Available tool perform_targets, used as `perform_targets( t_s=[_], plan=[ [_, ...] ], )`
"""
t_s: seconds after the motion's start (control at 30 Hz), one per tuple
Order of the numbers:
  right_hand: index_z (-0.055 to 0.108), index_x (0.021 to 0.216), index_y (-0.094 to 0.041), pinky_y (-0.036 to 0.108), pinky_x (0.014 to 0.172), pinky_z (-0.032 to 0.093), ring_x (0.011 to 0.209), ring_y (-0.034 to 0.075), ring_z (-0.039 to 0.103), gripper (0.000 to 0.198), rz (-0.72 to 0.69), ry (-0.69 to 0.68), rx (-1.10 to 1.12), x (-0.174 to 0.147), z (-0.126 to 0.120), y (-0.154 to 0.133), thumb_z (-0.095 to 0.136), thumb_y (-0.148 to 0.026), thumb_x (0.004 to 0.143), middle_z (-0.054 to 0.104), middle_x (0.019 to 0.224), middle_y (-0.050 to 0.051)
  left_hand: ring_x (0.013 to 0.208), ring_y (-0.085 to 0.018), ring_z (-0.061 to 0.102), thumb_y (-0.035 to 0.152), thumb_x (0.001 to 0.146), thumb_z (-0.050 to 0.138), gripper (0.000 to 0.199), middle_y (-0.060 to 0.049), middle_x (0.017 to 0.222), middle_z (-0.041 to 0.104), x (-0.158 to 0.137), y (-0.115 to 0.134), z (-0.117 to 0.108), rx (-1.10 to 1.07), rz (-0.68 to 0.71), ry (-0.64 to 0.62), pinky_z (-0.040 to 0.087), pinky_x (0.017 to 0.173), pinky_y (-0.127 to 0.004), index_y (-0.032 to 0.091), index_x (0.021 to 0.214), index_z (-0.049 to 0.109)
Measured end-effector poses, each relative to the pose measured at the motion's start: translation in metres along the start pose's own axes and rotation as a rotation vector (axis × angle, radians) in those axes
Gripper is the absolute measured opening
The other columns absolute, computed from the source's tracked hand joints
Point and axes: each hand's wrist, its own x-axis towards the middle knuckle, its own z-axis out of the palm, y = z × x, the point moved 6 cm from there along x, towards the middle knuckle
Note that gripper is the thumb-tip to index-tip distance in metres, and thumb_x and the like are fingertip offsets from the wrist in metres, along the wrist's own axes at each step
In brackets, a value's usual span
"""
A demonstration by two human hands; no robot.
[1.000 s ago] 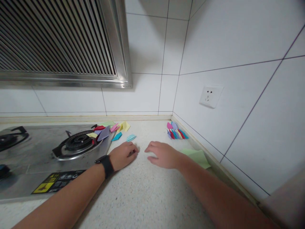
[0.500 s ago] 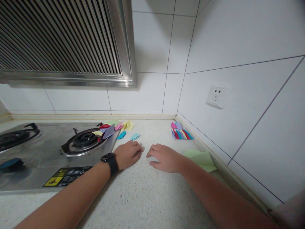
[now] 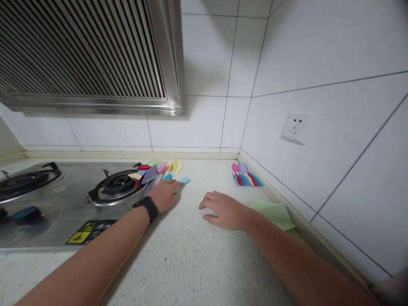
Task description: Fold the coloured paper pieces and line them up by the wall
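My left hand (image 3: 165, 196), with a dark watch on its wrist, reaches forward over the counter with its fingers stretched out. Its fingertips are at a light-blue folded paper (image 3: 185, 181); whether they touch it I cannot make out. Just beyond the fingers is a partly covered teal folded paper (image 3: 168, 176). My right hand (image 3: 223, 210) rests on the speckled counter (image 3: 191, 255), thumb and fingers apart, holding nothing. A light-green sheet (image 3: 274, 213) lies beside my right wrist, which hides part of it.
Loose folded papers, among them a purple piece (image 3: 149, 174) and a yellow piece (image 3: 174, 166), overlap the gas stove (image 3: 73, 191). Colourful folded pieces (image 3: 247, 179) stand in rows by the right wall. A range hood (image 3: 95, 106) hangs above; a socket (image 3: 299, 127) is on the wall.
My left hand has moved forward and left to the light-blue paper, now covering part of the teal one. My right hand stays on the counter. The view has shifted slightly.
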Motion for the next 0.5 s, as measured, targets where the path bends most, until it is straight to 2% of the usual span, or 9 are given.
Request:
perform_targets(
  t_s=[0.17,0.3,0.5],
  plan=[
    [0.064,0.11,-0.019,0.035,0.09,0.041,0.099,0.022,0.055,0.027,0.003,0.004,-0.009,0.001,0.0,0.0,0.06,-0.03,0.086,0.061,0.104,0.008,0.117,-0.025,0.053,0.027,0.088,0.045,0.038,-0.007,0.13,0.06,0.0,0.004,0.002,0.007,0.03,-0.035,0.037,0.103,-0.042,0.025,0.121,0.064],
    [0.064,0.11,-0.019,0.035,0.09,0.041,0.099,0.022,0.055,0.027,0.007,-0.005,-0.005,0.001,0.001,0.0,0.06,-0.03,0.085,0.061,0.105,0.008,0.112,-0.025,0.056,0.028,0.088,0.046,0.036,-0.006,0.119,0.067,-0.001,0.006,-0.002,-0.007,-0.012,-0.06,0.039,0.099,-0.039,0.026,0.118,0.065],
    [0.063,0.11,-0.02,0.035,0.09,0.041,0.099,0.022,0.054,0.027,0.013,-0.002,-0.003,0.001,0.002,0.002,0.061,-0.03,0.085,0.061,0.105,0.008,0.11,-0.025,0.056,0.029,0.088,0.047,0.033,-0.007,0.114,0.068,-0.005,0.01,-0.01,0.033,-0.068,-0.07,0.039,0.094,-0.039,0.027,0.115,0.066]
  ],
)
